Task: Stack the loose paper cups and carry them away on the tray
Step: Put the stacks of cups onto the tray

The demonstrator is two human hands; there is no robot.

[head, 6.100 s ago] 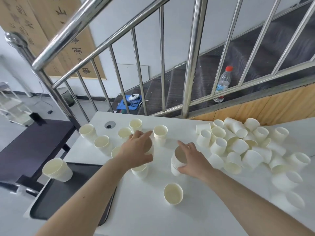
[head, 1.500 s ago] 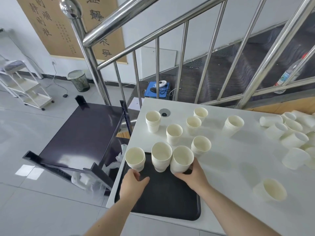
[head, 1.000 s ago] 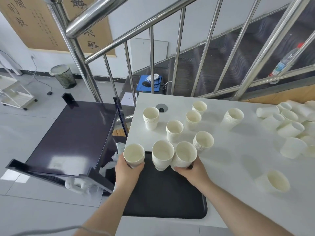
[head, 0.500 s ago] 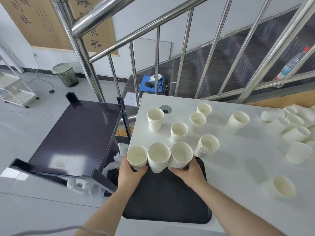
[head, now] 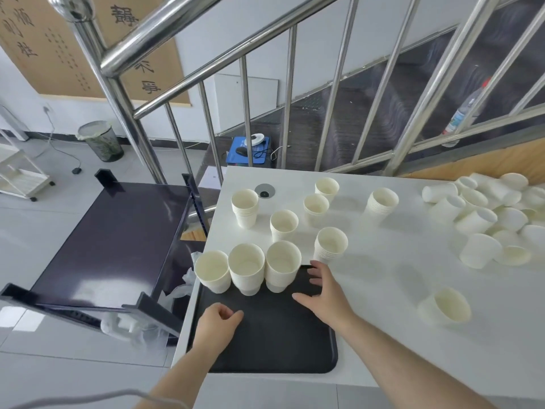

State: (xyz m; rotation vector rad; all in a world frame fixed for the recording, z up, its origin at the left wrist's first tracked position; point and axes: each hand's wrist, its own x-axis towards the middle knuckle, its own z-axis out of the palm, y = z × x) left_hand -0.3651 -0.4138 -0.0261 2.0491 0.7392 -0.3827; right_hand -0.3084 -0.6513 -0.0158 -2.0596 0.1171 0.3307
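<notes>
At the left edge of the white table [head: 383,305], a black tray [head: 271,343] is seen carrying three stacks of paper cups [head: 247,268] in a row along its far edge. The left hand [head: 216,326] is held loosely curled over the tray's near left part, gripping nothing, and the right hand [head: 327,293] is spread with relaxed fingers over its far right corner, likewise empty. Further stacks are stood beyond the tray, a single cup [head: 445,307] is found right of it, and a pile of loose cups [head: 489,219] is heaped at the table's far right edge.
</notes>
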